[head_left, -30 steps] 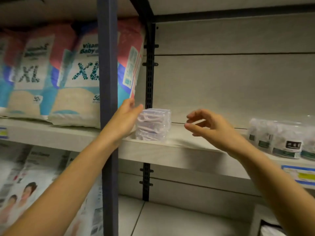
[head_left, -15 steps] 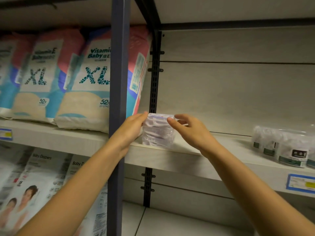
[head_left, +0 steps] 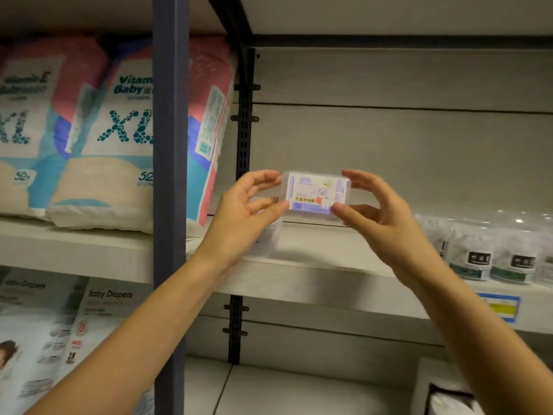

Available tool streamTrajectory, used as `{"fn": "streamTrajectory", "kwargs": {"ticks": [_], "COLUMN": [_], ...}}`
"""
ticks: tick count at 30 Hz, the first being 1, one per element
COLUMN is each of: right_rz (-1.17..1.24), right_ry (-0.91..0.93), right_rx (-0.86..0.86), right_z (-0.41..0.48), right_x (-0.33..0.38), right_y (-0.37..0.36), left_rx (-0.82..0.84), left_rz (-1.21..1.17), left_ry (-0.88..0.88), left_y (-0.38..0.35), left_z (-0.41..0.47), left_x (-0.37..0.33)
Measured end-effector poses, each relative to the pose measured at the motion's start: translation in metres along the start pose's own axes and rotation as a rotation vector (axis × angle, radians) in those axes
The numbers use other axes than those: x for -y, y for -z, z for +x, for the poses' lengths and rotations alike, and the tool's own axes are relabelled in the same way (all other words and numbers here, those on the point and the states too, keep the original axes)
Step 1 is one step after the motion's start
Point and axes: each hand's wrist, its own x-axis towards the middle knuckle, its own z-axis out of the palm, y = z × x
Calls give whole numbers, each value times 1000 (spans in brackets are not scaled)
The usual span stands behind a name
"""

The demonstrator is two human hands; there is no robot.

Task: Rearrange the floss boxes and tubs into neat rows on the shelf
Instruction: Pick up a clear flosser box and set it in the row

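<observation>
The small clear plastic floss box (head_left: 315,193) with a white and purple label is held up in the air between the two hands, just above the pale grey shelf (head_left: 314,253) and a little in front of its back wall. Its long axis runs level from left to right, and its labelled face is turned toward the camera. The left hand (head_left: 248,214) pinches the left end, thumb under the lower corner and fingers curled over the top. The right hand (head_left: 380,217) grips the right end the same way. Neither hand is nearer than the other, since the box sits midway between them.

The bare shelf lies straight below and behind the box, so I judge that the set-down calls for a short move down and back. Behind the left hand a blurred clear thing (head_left: 267,235) stands on the shelf, perhaps more boxes, though I cannot tell for sure. The plastic-wrapped white tubs (head_left: 478,259) with dark labels stand well apart to the right.

The box looks flat, rigid and light, with rounded corners. A "50" is printed in the purple band along the bottom of the label. Its smooth plastic could slip in a loose pinch.
</observation>
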Motion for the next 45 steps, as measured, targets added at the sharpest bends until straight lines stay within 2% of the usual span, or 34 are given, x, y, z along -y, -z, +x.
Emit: {"fn": "streamTrajectory", "kwargs": {"ticks": [9,13,16,23,28,34,45], "right_rz": [-232,-588,-935,-1337,-1415,-1507,-1609], "right_ry": [-64,-72,-43,-64,-4,50,-70], "right_rx": [74,129,253,626,782,807,828], "right_z": [-7,18,42,78,84,91,98], "right_x": [-4,-11,-17,-31,-40,-45,-53], "right_y": [62,94,111,108,92,90,101], "left_rx": [208,273,314,408,444,461,486], "left_rz": [93,168,203,362,496,556,675], "left_ry": [84,113,149,283,295,280,222], "left_y": [-56,-86,-104,-116,-119,-130,-159], "left_z": [19,48,64,77,75,88,97], "left_x": [9,17,29,58,69,75,79]}}
